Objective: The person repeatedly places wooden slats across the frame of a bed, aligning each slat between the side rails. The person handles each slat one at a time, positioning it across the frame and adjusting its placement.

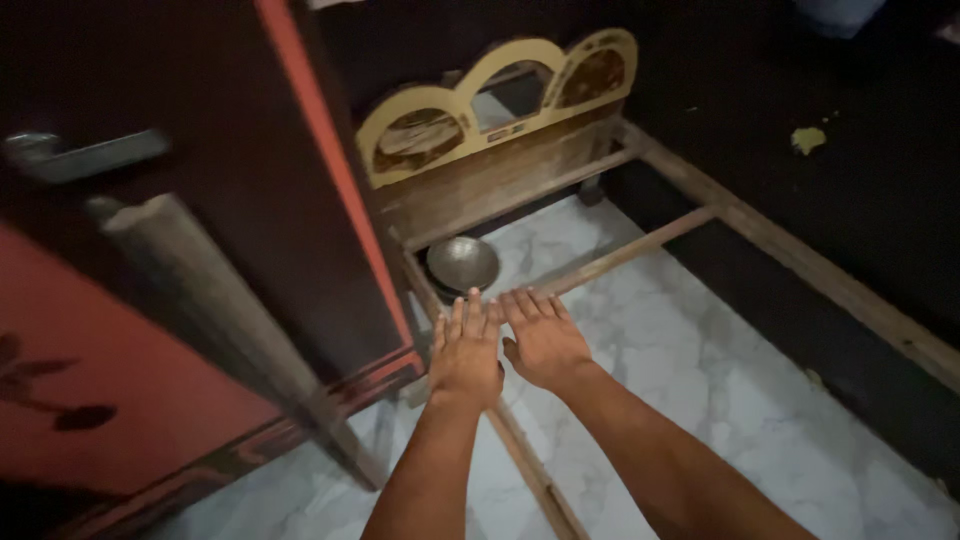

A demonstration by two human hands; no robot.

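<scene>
While both arms reach forward side by side, the left hand and the right hand lie flat and spread, palms down, fingers pointing away from the person toward the headboard; neither holds anything. Their inner edges are just beside each other, and whether they touch is hard to tell. Both hover over or rest on the wooden bed frame, near its left rail; contact cannot be made out. That rail's long axis runs from the person toward the headboard, and a cross slat runs across to the right rail. Just beyond the fingertips a round metal bowl sits on the marble floor inside the frame, near the headboard corner, mouth up; its inside looks dark and any contents cannot be seen. Left of the hands stands a dark door with a red edge, its handle blurred
</scene>
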